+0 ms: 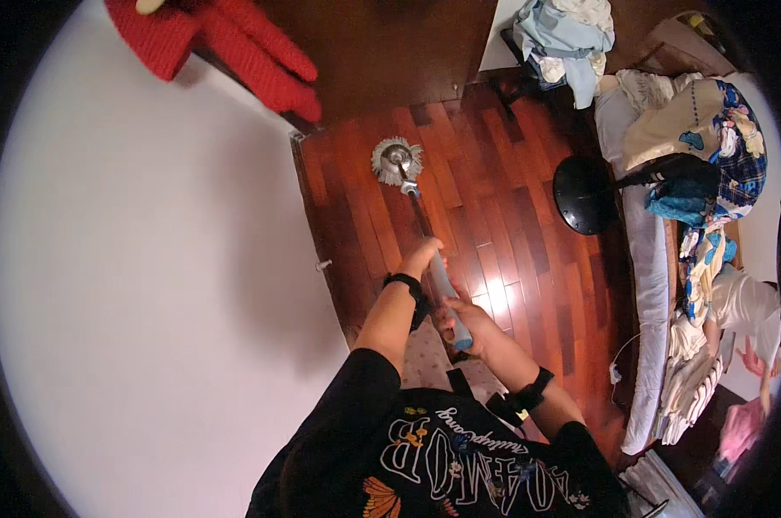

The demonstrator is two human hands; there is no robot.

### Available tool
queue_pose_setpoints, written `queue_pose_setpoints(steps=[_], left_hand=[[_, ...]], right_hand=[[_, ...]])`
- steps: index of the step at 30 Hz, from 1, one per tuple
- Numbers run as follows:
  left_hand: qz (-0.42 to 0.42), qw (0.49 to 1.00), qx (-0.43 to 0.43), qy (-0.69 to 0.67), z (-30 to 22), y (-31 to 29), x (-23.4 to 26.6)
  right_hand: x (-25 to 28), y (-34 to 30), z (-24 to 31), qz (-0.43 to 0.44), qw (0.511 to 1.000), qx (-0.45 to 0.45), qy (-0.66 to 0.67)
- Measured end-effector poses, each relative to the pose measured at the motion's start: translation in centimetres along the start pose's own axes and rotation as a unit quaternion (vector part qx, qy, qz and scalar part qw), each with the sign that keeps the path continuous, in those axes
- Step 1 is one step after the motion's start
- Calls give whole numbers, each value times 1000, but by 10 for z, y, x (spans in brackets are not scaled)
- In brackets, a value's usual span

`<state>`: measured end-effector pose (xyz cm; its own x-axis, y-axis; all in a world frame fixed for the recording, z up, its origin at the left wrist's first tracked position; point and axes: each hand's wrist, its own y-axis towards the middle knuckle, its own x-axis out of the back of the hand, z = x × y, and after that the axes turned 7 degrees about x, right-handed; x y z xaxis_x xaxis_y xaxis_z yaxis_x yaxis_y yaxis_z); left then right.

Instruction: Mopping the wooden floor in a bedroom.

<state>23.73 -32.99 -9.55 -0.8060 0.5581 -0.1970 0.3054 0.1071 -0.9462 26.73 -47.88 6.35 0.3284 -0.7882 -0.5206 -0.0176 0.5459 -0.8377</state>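
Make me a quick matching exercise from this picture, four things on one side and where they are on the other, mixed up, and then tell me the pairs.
Things:
1. Mop head
2. Left hand
3. Right hand
4. Black round disc

Places:
A. Around the mop handle, near its blue end
B. Beside the pale mattress
C. On the reddish wood floor
D. Gripping the handle, nearer the mop head

Pairs: 1-C, 2-D, 3-A, 4-B

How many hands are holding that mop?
2. The left hand grips the mop nearer its round, fringed head; the right hand grips it near the blue end. Neither hand is hidden.
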Motion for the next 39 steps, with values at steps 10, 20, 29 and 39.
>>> queue_pose_setpoints(steps=[10,20,29,39], left_hand=[[-72,996,-49,33,57,36,-83],[76,979,-53,179,262,-83,-293],[78,994,-70,-44,235,-89,-333],[14,997,-54,48,95,-24,-286]], right_hand=[[102,-57,18,37,989,-41,139],[321,-272,-13,50,950,-142,273],[302,-267,39,91,957,-171,215],[237,-142,89,-20,994,54,-95]])
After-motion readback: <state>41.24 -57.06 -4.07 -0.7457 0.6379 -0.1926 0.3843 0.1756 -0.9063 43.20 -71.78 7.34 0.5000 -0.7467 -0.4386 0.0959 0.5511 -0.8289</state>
